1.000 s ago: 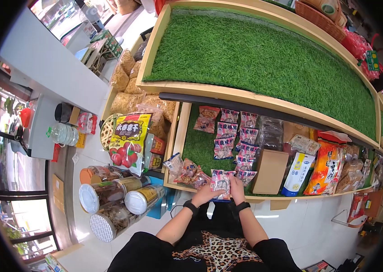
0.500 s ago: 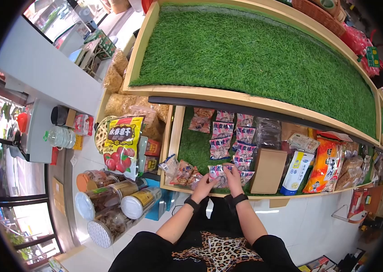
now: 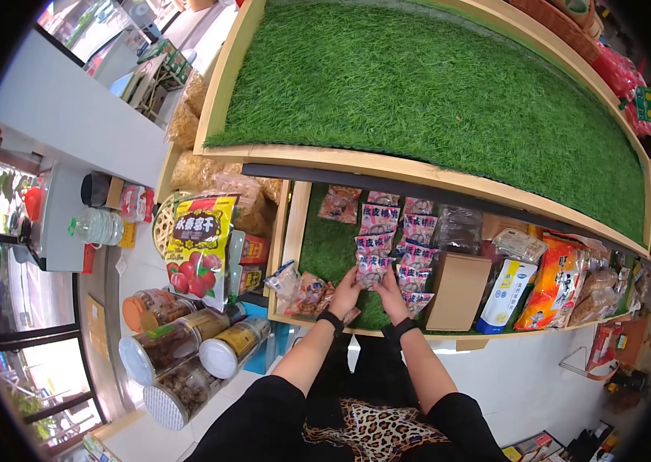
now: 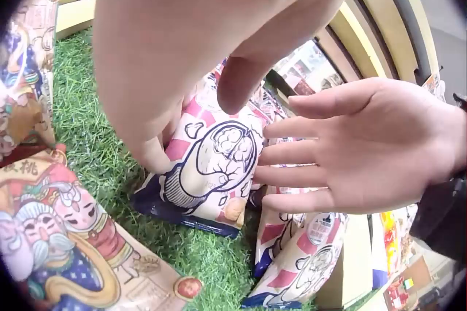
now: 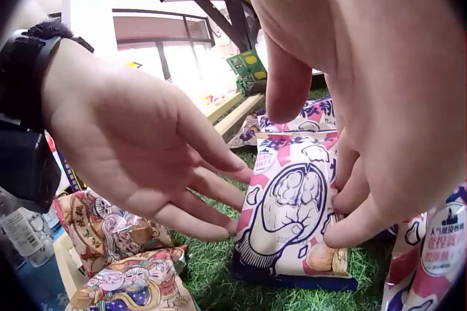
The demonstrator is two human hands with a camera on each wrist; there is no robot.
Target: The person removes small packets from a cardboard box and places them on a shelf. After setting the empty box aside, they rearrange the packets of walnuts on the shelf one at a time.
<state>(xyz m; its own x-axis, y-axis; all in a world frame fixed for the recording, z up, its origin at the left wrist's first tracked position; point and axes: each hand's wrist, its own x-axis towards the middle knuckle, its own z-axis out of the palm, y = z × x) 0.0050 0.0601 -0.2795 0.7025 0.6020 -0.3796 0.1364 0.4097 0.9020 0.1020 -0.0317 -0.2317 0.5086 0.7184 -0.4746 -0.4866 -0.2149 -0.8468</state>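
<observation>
A pink-and-white snack bag with a blue bottom edge lies on green artificial turf, at the near end of a column of similar bags. My left hand is at its left side and my right hand at its right. Both wrist views show fairly straight fingers along the bag's edges, with the thumbs above it. The bag's printed front faces up between the hands. A second column of matching bags lies just right of it.
Brown-red snack bags lie in the tray's near left corner. A cardboard box, a white-blue pouch and an orange bag stand to the right. Above runs a raised turf shelf with a wooden rim; clear jars are at left.
Both hands have moved the bag forward from the tray's front edge to the near end of the left column. Its grip has loosened, with fingers now straighter alongside it. The head view has shifted slightly.
</observation>
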